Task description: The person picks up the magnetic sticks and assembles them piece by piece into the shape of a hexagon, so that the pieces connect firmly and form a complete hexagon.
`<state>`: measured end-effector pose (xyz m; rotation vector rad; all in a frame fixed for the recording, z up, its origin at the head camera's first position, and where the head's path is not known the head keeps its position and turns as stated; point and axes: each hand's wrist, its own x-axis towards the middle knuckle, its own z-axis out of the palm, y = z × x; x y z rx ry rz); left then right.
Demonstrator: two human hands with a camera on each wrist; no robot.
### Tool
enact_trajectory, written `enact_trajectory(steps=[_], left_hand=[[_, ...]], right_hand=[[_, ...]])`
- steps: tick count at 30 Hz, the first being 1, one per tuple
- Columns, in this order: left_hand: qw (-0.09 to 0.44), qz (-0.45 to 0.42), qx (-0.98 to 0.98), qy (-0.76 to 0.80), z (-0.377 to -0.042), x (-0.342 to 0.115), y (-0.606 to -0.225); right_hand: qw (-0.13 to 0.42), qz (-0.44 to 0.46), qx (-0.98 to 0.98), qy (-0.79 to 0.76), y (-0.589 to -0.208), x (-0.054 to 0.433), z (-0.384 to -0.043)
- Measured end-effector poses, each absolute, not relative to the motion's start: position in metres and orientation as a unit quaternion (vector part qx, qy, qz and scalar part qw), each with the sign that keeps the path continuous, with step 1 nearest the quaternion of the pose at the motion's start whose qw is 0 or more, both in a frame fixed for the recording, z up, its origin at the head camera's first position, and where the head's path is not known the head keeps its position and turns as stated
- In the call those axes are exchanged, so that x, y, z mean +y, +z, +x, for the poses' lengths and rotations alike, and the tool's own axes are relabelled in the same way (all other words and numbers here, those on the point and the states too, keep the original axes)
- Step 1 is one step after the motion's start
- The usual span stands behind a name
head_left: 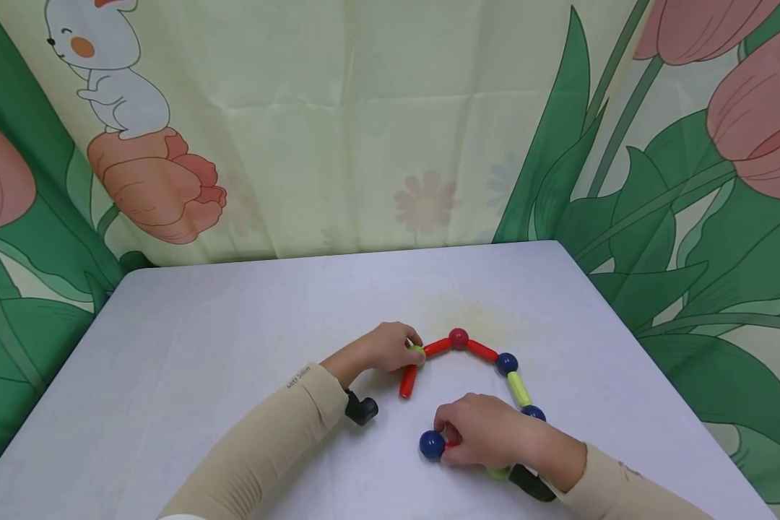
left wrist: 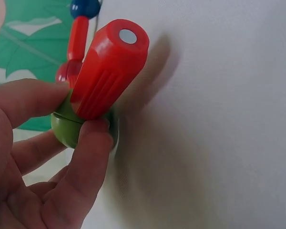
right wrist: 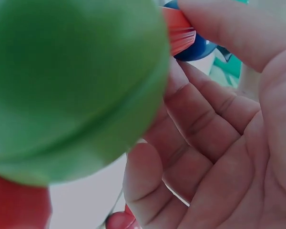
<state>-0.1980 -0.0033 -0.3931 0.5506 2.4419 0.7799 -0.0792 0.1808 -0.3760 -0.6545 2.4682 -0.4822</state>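
My left hand [head_left: 388, 347] pinches a green magnetic ball [left wrist: 66, 130] between thumb and fingers. From that ball a red magnetic stick [left wrist: 112, 67] juts out, its bare metal tip showing. The chain continues through a red stick [head_left: 438, 347], red ball [head_left: 458, 338], another red stick [head_left: 482, 351], blue ball [head_left: 507, 363], yellow-green stick [head_left: 518, 388] and second blue ball [head_left: 534, 412]. My right hand [head_left: 487, 433] holds a red stick [right wrist: 180, 36] tipped with a blue ball [head_left: 432, 445]. Close to its palm is a green ball [right wrist: 76, 86]; my hand hides part of the chain.
Everything lies on a white-covered table [head_left: 234, 325]. A curtain [head_left: 299, 144] printed with tulips and a rabbit hangs behind it. Black wrist-camera mounts [head_left: 362, 410] sit under both wrists, close to the tabletop.
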Motion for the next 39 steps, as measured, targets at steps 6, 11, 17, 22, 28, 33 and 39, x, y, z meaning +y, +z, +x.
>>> enact_trajectory(steps=[6,11,17,22,28,33,39], left_hand=[[0.247,0.201,0.903,0.29,-0.193,-0.004,-0.393],[0.247,0.195,0.903,0.293,-0.191,-0.005,-0.395],[0.242,0.188,0.905,0.296,-0.189,-0.009,-0.396],[0.232,0.181,0.911,0.29,-0.188,-0.014,-0.398],[0.23,0.149,0.914,0.299,-0.185,-0.022,-0.398],[0.227,0.129,0.913,0.314,-0.185,-0.029,-0.401],[0.225,0.123,0.911,0.323,-0.184,-0.035,-0.402]], right_hand=[[0.249,-0.245,0.922,-0.167,-0.377,0.175,-0.082],[0.241,-0.235,0.928,-0.157,-0.378,0.17,-0.084],[0.232,-0.234,0.931,-0.158,-0.378,0.167,-0.087],[0.224,-0.236,0.933,-0.156,-0.378,0.164,-0.089],[0.211,-0.241,0.935,-0.153,-0.379,0.159,-0.094],[0.199,-0.237,0.939,-0.149,-0.38,0.154,-0.097],[0.189,-0.233,0.943,-0.147,-0.38,0.15,-0.099]])
